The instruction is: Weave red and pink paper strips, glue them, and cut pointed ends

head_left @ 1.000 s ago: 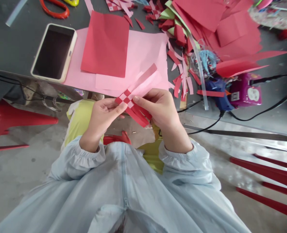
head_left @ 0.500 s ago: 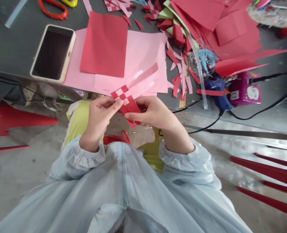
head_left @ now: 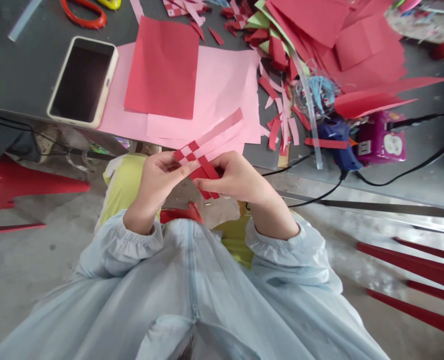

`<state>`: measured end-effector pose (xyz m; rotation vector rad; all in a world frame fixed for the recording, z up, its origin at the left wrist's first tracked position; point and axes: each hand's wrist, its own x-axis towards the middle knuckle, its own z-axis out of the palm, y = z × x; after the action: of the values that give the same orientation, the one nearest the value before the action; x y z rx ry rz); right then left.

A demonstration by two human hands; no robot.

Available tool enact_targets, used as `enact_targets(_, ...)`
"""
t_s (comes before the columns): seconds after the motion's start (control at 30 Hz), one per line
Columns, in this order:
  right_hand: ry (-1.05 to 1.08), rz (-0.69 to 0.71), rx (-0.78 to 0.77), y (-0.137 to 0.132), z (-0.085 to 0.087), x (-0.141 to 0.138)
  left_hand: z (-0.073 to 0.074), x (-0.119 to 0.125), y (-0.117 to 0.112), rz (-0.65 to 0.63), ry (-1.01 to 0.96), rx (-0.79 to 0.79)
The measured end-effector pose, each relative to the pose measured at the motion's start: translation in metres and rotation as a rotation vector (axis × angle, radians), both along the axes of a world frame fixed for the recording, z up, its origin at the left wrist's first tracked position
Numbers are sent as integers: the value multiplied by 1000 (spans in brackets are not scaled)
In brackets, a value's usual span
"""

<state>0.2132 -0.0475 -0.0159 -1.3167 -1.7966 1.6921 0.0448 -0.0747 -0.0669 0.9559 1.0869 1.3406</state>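
Your left hand [head_left: 154, 181] pinches the weave [head_left: 205, 167] by its checkered end; your right hand [head_left: 237, 176] grips its red strips. Beyond both hands, on the counter [head_left: 22, 75], lie pink paper [head_left: 227, 85], a phone to the left, and a red sheet [head_left: 163, 67].

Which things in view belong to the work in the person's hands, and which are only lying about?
Work in hand:
checkered paper, held by the left hand and right hand
probably, by matching colours: red sheet, pink paper under it

Apparently lying about:
phone
blue corded tool
purple box
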Motion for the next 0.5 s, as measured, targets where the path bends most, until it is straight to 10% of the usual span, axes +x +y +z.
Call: enact_targets(0.5,70,33,-18,3,0,6,0,-2,1,-2,72,-42)
